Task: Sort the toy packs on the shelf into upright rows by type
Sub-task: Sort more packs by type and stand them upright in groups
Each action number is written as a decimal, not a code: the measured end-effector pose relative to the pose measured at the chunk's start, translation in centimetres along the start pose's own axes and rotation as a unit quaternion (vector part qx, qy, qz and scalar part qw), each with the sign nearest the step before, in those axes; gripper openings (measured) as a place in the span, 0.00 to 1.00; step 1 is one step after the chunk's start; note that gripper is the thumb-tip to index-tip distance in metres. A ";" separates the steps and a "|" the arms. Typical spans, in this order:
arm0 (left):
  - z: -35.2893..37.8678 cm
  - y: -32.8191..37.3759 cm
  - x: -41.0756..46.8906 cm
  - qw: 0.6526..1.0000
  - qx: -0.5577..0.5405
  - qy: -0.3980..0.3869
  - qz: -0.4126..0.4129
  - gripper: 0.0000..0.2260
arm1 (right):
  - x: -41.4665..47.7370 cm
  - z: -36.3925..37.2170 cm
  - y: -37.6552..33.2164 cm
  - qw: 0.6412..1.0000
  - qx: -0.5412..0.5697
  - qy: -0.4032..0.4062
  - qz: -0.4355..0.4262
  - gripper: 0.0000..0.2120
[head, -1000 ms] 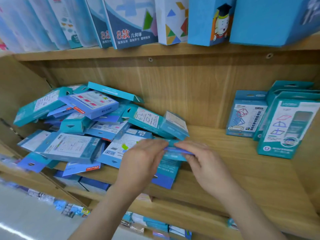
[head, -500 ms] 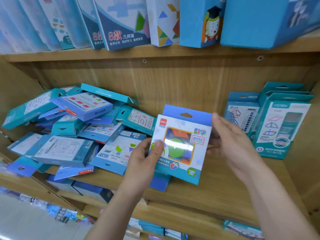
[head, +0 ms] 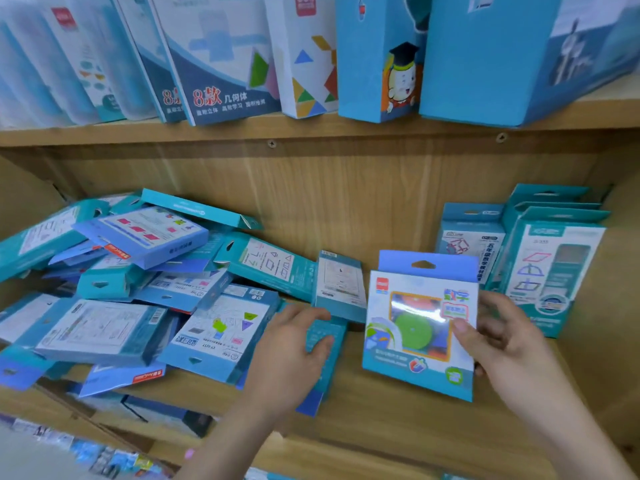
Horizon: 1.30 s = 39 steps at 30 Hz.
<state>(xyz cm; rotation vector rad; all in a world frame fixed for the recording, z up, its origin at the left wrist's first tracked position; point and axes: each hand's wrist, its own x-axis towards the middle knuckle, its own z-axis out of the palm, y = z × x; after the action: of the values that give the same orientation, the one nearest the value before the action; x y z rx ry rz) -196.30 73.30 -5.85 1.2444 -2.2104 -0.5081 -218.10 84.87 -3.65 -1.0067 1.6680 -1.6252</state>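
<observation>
My right hand point(head: 505, 344) holds a blue windowed toy pack point(head: 415, 323) upright at its right edge, thumb on the front, just above the wooden shelf point(head: 398, 420). It sits left of the upright teal packs point(head: 550, 268) standing at the right end. My left hand point(head: 294, 355) lies over a flat teal pack point(head: 323, 336) at the near edge of the jumbled pile of packs point(head: 138, 289), thumb along its side. One small pack point(head: 339, 282) leans upright between the pile and the held pack.
A higher shelf point(head: 311, 129) carries large blue and white boxes point(head: 221, 64) that overhang the opening. The shelf's side walls close it off left and right. More packs show on a lower shelf point(head: 156, 414) under the pile.
My left hand let go of the blue windowed pack and dropped onto a flat teal pack by the pile. My right hand carried the windowed pack rightward, toward the upright teal row.
</observation>
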 end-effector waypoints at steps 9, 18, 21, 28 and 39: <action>1.6 0.8 4.1 0.973 0.227 -0.010 0.038 0.20 | -0.4 -2.1 3.4 0.998 -0.053 0.041 -0.019 0.18; -3.9 2.5 7.2 0.991 0.033 0.114 0.057 0.15 | -0.2 -2.5 3.8 1.000 0.022 0.012 0.016 0.16; -7.1 2.6 6.8 0.990 -0.001 0.135 0.042 0.19 | 0.1 -1.7 3.5 0.998 0.056 0.012 0.033 0.17; -13.0 -1.8 3.9 0.937 -0.254 0.166 -0.172 0.15 | -0.3 1.8 0.9 0.990 0.125 -0.007 0.061 0.11; -11.4 -11.3 -1.8 0.853 -0.374 0.146 -0.333 0.11 | -1.6 9.9 -0.5 0.971 0.215 -0.030 0.095 0.17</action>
<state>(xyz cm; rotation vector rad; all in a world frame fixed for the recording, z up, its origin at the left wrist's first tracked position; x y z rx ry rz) -181.01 68.51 -3.89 1.4579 -1.0736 -1.2100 -208.95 80.84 -4.01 -0.6500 1.2504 -1.7080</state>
